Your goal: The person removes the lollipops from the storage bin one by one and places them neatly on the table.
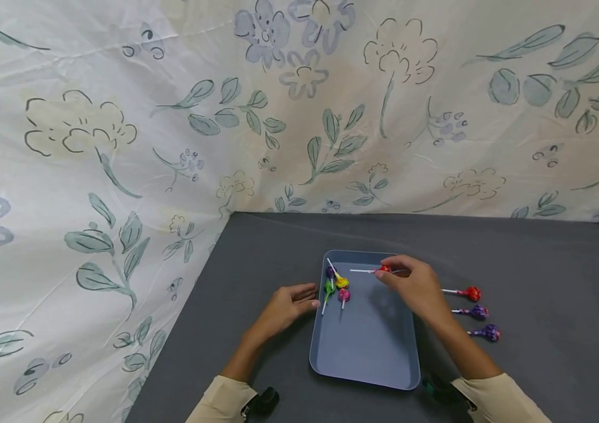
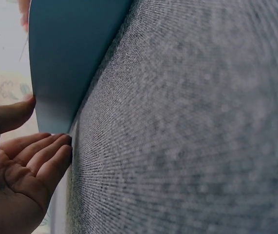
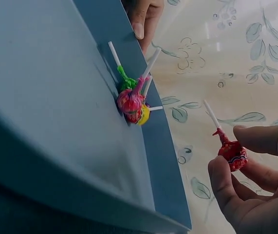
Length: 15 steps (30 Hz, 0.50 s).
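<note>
A red-wrapped lollipop (image 3: 232,155) is pinched by its head between the thumb and fingers of my right hand (image 1: 412,285), over the far right part of the blue-grey tray (image 1: 365,346); its white stick points left. My left hand (image 1: 288,308) rests at the tray's left side, fingers extended, thumb at the rim. Inside the tray, toward its far left corner, several lollipops lie bunched: a green one (image 1: 329,287), a yellow one (image 1: 341,282), a pink one (image 1: 344,295) and a dark purple one (image 1: 330,272).
Right of the tray, a red lollipop (image 1: 472,294) and two purple ones, the middle one (image 1: 479,312) and the nearest one (image 1: 492,333), lie in a column on the dark grey table (image 1: 558,282). A floral cloth (image 1: 325,147) hangs behind and at the left.
</note>
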Each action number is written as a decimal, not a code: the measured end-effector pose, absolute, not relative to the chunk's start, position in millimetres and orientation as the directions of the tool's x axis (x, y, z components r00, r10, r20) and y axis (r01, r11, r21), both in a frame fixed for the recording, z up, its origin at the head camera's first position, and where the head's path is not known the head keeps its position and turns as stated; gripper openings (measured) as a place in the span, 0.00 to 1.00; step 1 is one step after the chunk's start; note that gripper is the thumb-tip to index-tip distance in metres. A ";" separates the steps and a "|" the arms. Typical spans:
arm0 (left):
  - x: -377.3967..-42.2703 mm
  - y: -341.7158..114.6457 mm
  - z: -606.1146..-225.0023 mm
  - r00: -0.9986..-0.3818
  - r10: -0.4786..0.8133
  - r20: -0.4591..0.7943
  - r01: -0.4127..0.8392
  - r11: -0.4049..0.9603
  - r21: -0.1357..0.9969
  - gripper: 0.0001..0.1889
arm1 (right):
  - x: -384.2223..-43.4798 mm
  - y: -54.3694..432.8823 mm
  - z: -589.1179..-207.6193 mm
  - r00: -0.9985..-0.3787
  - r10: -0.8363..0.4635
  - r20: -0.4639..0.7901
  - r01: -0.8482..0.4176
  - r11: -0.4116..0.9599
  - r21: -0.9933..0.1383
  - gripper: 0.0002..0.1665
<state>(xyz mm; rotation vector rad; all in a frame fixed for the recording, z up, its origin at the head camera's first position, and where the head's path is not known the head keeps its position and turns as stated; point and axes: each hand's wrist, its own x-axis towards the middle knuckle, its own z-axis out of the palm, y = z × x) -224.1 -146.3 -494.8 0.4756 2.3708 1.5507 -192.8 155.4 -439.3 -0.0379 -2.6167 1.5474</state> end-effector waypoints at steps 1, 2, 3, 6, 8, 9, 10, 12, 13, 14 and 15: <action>-224.0 -146.5 -494.7 -0.911 0.411 -0.045 0.122 0.372 0.920 0.30 | -191.3 157.3 -439.3 -0.994 0.074 0.075 -0.030 0.485 -0.874 0.24; -224.0 -146.6 -494.7 -0.911 0.410 -0.045 0.121 0.370 0.921 0.30 | -189.6 159.1 -439.2 -0.994 0.074 0.075 -0.030 0.486 -0.873 0.24; -223.9 -146.7 -494.7 -0.911 0.410 -0.045 0.120 0.369 0.921 0.30 | -187.8 161.1 -439.3 -0.994 0.074 0.076 -0.030 0.488 -0.873 0.24; -224.0 -147.3 -495.2 -0.911 0.411 -0.043 0.121 0.365 0.923 0.29 | -181.7 166.2 -439.0 -0.994 0.071 0.083 -0.036 0.499 -0.866 0.24; -223.9 -147.5 -495.5 -0.910 0.411 -0.043 0.121 0.364 0.923 0.29 | -177.7 169.9 -439.0 -0.994 0.073 0.086 -0.038 0.502 -0.864 0.25; -223.8 -147.5 -495.5 -0.910 0.411 -0.043 0.121 0.365 0.923 0.29 | -175.8 171.9 -439.1 -0.993 0.075 0.087 -0.038 0.500 -0.865 0.25; -223.8 -147.6 -495.6 -0.910 0.412 -0.044 0.120 0.364 0.924 0.29 | -173.5 173.9 -438.8 -0.994 0.075 0.085 -0.036 0.498 -0.867 0.26; -223.7 -147.7 -495.8 -0.910 0.412 -0.045 0.119 0.365 0.923 0.29 | -169.9 177.8 -439.1 -0.994 0.081 0.076 -0.027 0.489 -0.872 0.26; -223.6 -147.6 -495.6 -0.910 0.411 -0.046 0.118 0.366 0.923 0.30 | -168.1 179.7 -439.2 -0.994 0.086 0.072 -0.021 0.490 -0.872 0.27; -223.6 -147.6 -495.8 -0.911 0.411 -0.046 0.119 0.367 0.922 0.30 | -166.3 181.5 -439.3 -0.994 0.090 0.067 -0.014 0.488 -0.873 0.26; -223.5 -147.6 -495.8 -0.910 0.411 -0.045 0.120 0.368 0.922 0.30 | -164.3 183.2 -439.6 -0.994 0.093 0.059 -0.006 0.491 -0.871 0.27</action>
